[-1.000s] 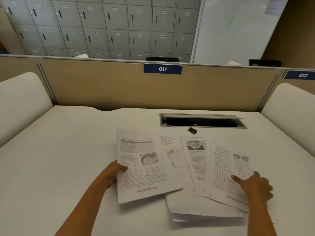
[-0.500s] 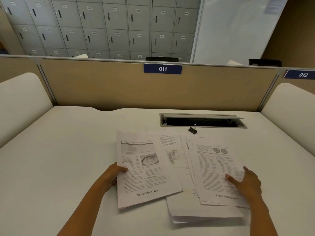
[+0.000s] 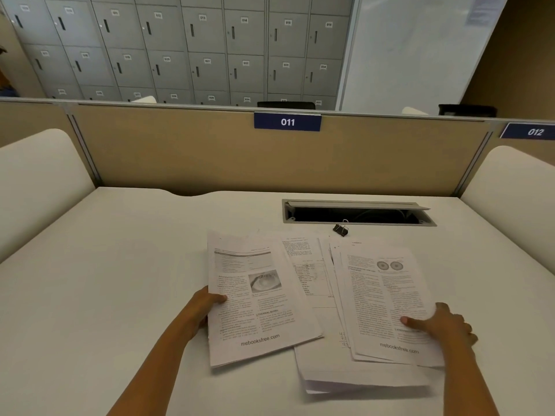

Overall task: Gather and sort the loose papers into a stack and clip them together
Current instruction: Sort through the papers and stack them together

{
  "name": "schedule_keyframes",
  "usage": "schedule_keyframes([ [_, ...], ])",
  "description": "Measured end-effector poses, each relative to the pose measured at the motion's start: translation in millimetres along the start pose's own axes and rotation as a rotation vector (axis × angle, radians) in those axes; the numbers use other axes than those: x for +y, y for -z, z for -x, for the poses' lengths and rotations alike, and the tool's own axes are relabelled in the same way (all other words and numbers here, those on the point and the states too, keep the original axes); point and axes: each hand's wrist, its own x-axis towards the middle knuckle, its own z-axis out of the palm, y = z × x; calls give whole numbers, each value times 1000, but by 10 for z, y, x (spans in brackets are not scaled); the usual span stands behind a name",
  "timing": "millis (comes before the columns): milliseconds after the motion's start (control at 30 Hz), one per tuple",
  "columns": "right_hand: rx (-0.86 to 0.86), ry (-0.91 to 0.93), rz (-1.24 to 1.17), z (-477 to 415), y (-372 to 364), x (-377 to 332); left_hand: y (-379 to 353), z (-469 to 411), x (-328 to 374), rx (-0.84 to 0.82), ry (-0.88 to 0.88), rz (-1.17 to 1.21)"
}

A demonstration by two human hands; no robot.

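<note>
Printed papers lie spread on the white desk [image 3: 114,280]. My left hand [image 3: 201,307] grips the left edge of a sheet bundle with an eye picture [image 3: 258,295], thumb on top. My right hand [image 3: 441,324] holds the right edge of a second bundle showing two round figures [image 3: 387,298], thumb pressed on the page. Between and under them lie more sheets [image 3: 312,274], one with a table printed on it. A small black binder clip [image 3: 341,229] sits on the desk just beyond the papers, apart from both hands.
An open cable hatch [image 3: 357,214] is sunk into the desk behind the clip. A tan partition [image 3: 180,151] labelled 011 closes the far edge. White curved side panels [image 3: 39,181] flank the desk on both sides.
My right hand slid the sheets on the right together into one bundle and moved it slightly left and nearer. My left hand has kept its grip on the eye-picture sheets.
</note>
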Motion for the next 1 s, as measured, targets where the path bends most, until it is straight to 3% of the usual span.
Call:
schedule_keyframes([
  [200, 28, 27, -334, 96, 85, 36, -6, 5, -3, 2, -16, -9],
  [433, 369, 208, -482, 527, 702, -166, -1, -7, -25, 1, -81, -46],
  [567, 466, 348, -609, 848, 1027, -367, 0, 0, -36, 3, -102, -47],
  [700, 408, 424, -801, 1014, 1042, -537, 15, -9, -40, -3, -99, -61],
  [800, 248, 444, -935, 961, 820, -714, 22, -25, -52, -8, -101, -69],
  [1000, -62, 437, -983, 829, 22, -1029, 9, 4, -45, 18, -115, -43],
])
